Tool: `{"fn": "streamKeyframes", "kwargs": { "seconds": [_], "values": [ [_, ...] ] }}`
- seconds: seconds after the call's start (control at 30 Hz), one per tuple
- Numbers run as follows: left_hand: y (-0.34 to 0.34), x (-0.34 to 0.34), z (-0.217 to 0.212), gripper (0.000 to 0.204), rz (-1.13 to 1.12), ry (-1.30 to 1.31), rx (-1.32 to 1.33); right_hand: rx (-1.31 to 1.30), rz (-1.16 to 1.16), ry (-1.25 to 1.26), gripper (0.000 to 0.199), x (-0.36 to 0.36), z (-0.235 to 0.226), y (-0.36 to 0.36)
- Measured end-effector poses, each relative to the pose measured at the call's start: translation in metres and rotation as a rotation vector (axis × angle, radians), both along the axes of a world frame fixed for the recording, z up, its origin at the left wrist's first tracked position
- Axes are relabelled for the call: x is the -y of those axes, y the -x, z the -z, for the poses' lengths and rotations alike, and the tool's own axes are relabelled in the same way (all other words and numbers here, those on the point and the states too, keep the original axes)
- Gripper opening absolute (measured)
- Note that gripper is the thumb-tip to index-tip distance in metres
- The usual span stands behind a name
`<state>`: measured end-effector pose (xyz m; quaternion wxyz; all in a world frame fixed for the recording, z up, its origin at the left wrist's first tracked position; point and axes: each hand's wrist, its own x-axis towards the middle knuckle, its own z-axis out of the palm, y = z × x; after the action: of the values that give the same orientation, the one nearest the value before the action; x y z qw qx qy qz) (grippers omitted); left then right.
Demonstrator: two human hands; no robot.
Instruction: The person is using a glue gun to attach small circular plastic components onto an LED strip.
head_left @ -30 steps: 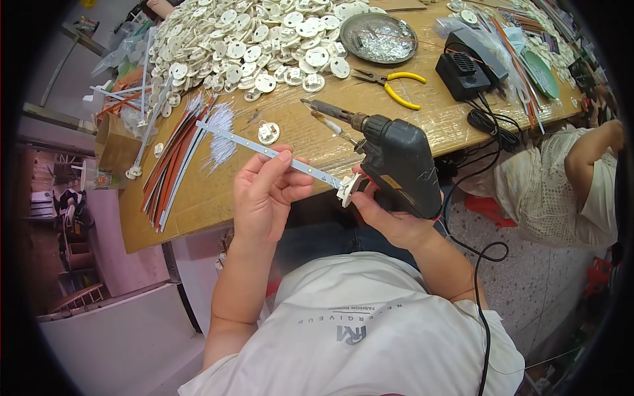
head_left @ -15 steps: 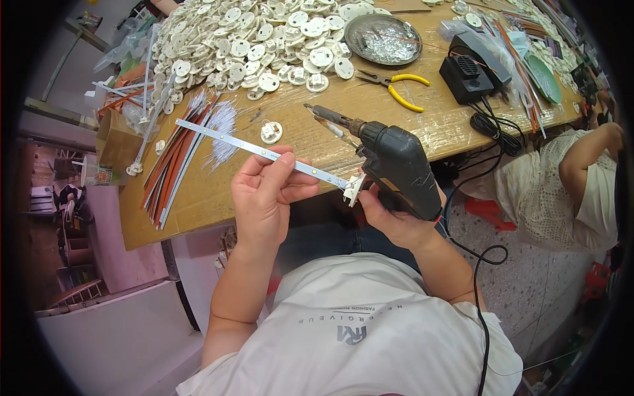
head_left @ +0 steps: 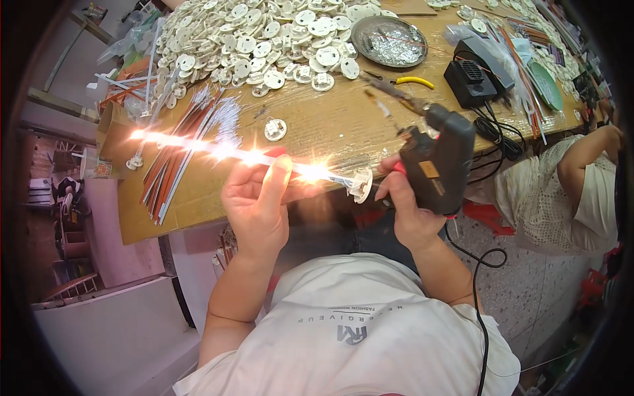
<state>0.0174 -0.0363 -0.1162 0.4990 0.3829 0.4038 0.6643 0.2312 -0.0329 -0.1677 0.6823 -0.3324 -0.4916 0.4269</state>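
Observation:
Between the thumb and fingers of my left hand (head_left: 259,198) is a slim LED strip (head_left: 271,160), its lights glowing brightly. At its right end, joined by short wires, is a round white end cap (head_left: 360,185), tilted on edge. My right hand (head_left: 411,201) is wrapped round a black soldering gun (head_left: 436,155), whose tip points up and left over the table. The gun is partly blurred, and a red part shows by the fingers. The right fingertips are close to the cap; whether they touch it I cannot tell.
A single white cap (head_left: 275,129) lies on the wooden table (head_left: 310,122) beyond my left hand. Brown and white strips (head_left: 173,168) lie at left, white wires (head_left: 226,119) beside them. A heap of caps (head_left: 264,39), a round dish (head_left: 388,43), yellow-handled pliers (head_left: 415,82) and a black box (head_left: 467,82) stand farther back.
The LED strip has gone from dark to brightly lit. My right hand has swung the soldering gun up and right, away from the cap. My left hand keeps its hold.

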Motion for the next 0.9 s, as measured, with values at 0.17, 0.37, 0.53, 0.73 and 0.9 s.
{"fn": "streamKeyframes", "kwargs": {
  "seconds": [0.17,0.37,0.53,0.73,0.9],
  "values": [
    [-0.006,0.008,-0.011,0.022,-0.11,-0.147,-0.21,-0.118,-0.095,0.029,0.038,0.005,-0.002,0.001],
    [-0.009,0.007,-0.014,0.022,-0.092,-0.096,-0.197,0.055,-0.161,0.074,0.036,0.014,-0.004,0.0],
    [-0.006,0.0,-0.008,0.022,-0.019,-0.061,-0.058,0.09,-0.158,0.061,0.042,0.017,-0.008,0.003],
    [-0.005,-0.005,0.001,0.021,-0.026,0.033,-0.031,0.19,-0.161,0.114,0.042,0.019,-0.004,0.005],
    [-0.006,-0.005,0.004,0.021,-0.03,0.064,-0.067,0.186,-0.136,0.142,0.038,0.021,0.005,0.007]
  ]
}}
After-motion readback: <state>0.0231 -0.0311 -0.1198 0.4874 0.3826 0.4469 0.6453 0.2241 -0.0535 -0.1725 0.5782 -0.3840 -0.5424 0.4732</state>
